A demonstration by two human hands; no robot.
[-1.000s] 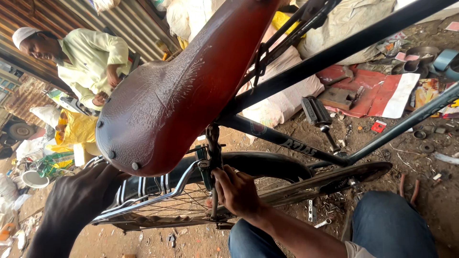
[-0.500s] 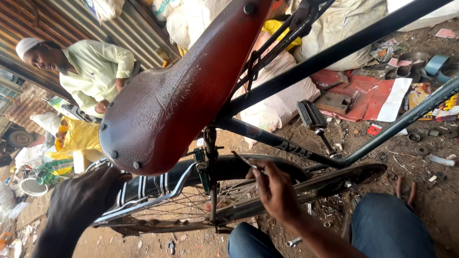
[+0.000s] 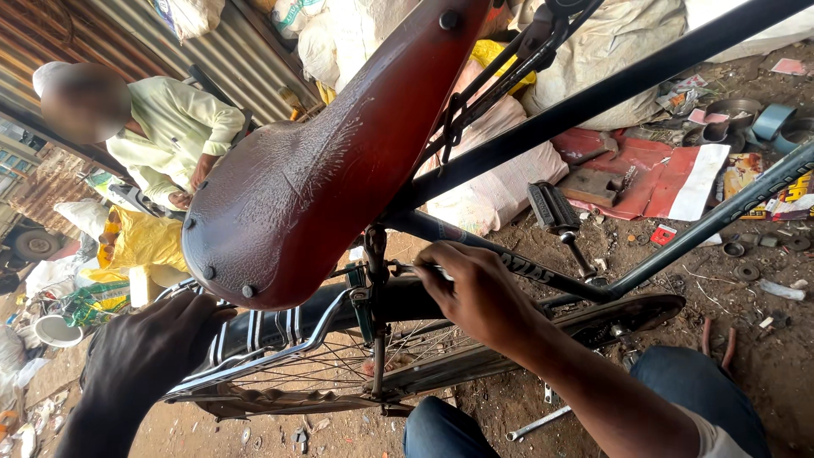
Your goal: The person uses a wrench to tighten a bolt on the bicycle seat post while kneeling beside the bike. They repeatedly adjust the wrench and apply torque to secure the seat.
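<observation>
Crouching under the bike, we have our left hand (image 3: pixel 148 356) nearest the lens, spread flat on the striped rear mudguard (image 3: pixel 263 326), gripping nothing. Right hand (image 3: pixel 475 293) just beyond, fingers pinched shut at the seat-post clamp (image 3: pixel 373 271); whether they hold sthg small, can't tell. Brown saddle (image 3: pixel 322 170) directly above. Black frame tube (image 3: pixel 610 89) runs up-right. Farther: loose pedal (image 3: pixel 555 208) on dirt, red sheet (image 3: pixel 653 165), white sacks (image 3: pixel 610 51). Bkgd left: another person in pale shirt (image 3: pixel 178 136), by corrugated wall.

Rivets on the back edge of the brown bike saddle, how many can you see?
4: rivets and along the saddle rear rim, another near its nose. More may be hidden.
</observation>
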